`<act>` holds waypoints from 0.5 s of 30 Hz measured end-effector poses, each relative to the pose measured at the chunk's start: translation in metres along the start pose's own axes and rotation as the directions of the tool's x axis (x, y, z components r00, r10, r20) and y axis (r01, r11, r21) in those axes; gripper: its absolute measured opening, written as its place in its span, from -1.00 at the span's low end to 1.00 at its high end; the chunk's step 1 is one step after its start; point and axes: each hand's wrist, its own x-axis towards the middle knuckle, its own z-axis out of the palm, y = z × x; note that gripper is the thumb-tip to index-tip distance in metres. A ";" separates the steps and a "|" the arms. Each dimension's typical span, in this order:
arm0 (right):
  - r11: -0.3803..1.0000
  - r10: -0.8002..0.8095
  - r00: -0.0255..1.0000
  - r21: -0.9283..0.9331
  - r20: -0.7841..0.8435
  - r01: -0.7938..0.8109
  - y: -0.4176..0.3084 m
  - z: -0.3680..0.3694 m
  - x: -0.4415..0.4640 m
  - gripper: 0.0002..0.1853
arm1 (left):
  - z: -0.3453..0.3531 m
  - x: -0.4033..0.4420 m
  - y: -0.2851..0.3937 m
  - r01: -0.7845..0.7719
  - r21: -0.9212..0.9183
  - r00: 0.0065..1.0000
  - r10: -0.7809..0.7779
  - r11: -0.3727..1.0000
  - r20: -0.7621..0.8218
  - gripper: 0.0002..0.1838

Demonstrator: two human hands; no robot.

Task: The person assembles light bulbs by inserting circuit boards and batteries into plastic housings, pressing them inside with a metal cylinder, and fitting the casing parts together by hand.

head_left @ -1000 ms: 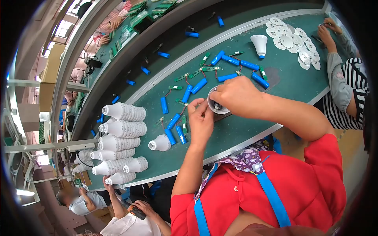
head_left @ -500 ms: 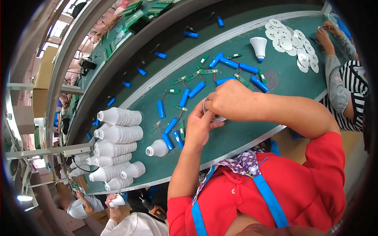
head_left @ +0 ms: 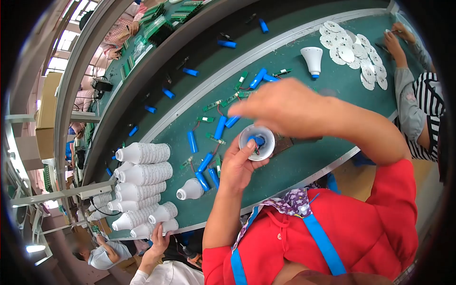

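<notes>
My left hand (head_left: 240, 164) is closed round a white lamp housing (head_left: 270, 142) whose wide mouth faces up. Inside that mouth sit a blue battery (head_left: 259, 140) and a reddish wire, with my thumb over the rim. My right hand (head_left: 285, 107) is just above and to the right, apart from the housing, slightly smeared, with fingers stretched out and nothing visible in them. Beneath and beside it lie blue batteries (head_left: 220, 127) wired to small green circuit boards (head_left: 205, 119); some are hidden by the hand. A single white housing (head_left: 191, 189) lies to the left of my left wrist.
Stacked white housings (head_left: 145, 174) stand at left, where a co-worker's hand (head_left: 159, 241) touches one. An upright housing (head_left: 312, 61) and a pile of white discs (head_left: 349, 50) are at the far right, near another person's hands. Batteries lie along the dark conveyor belt (head_left: 209, 59).
My right hand has come out of the housing and moved up. The housing's mouth now shows the battery inside. The co-worker's hand at lower left has moved to the stacks.
</notes>
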 end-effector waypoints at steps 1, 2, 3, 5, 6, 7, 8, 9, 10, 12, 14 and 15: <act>0.995 0.082 0.996 0.053 -0.040 -0.080 0.008 -0.004 -0.002 -0.60 | 0.003 -0.001 0.000 0.003 0.014 1.000 -0.003 1.000 -0.019 -0.53; 0.981 0.166 0.983 0.109 -0.077 -0.158 0.013 -0.007 -0.005 -0.61 | 0.005 -0.002 0.001 0.006 0.029 0.999 -0.005 1.000 -0.037 -0.54; 0.970 0.219 0.975 0.123 -0.047 -0.212 0.016 -0.008 -0.009 -0.62 | 0.005 -0.001 0.003 0.022 0.012 0.999 -0.022 1.000 -0.032 -0.53; 0.937 0.317 0.948 0.146 0.019 -0.316 0.019 -0.005 -0.018 -0.63 | 0.004 0.000 0.007 0.047 -0.003 0.999 -0.047 0.999 -0.020 -0.52; 0.918 0.338 0.940 0.207 0.037 -0.339 0.020 0.001 -0.022 -0.63 | 0.004 0.001 0.008 0.060 -0.012 0.998 -0.060 0.998 -0.016 -0.51; 0.893 0.359 0.931 0.267 0.058 -0.361 0.020 0.010 -0.027 -0.64 | 0.004 0.002 0.008 0.054 -0.022 0.998 -0.055 0.998 -0.021 -0.53; 0.865 0.378 0.922 0.325 0.080 -0.383 0.019 0.015 -0.029 -0.64 | 0.004 0.003 0.008 0.049 -0.032 0.998 -0.050 0.998 -0.027 -0.55; 0.823 0.390 0.907 0.381 0.160 -0.421 0.017 0.016 -0.028 -0.65 | 0.004 0.003 0.008 0.042 -0.042 0.999 -0.043 0.998 -0.033 -0.57; 0.787 0.397 0.895 0.426 0.203 -0.446 0.016 0.019 -0.027 -0.65 | 0.005 0.004 0.009 0.046 -0.041 0.998 -0.048 0.998 -0.036 -0.57; 0.706 0.404 0.868 0.505 0.289 -0.497 0.015 0.027 -0.027 -0.64 | 0.006 0.003 0.011 0.054 -0.037 0.998 -0.055 0.998 -0.041 -0.57; 0.676 0.393 0.844 0.508 0.365 -0.534 0.013 0.030 -0.023 -0.64 | 0.004 0.004 0.010 0.061 -0.046 0.997 -0.063 0.997 -0.045 -0.56; 0.652 0.400 0.816 0.497 0.417 -0.573 0.011 0.031 -0.018 -0.62 | 0.004 0.004 0.010 0.065 -0.053 0.997 -0.068 0.996 -0.046 -0.56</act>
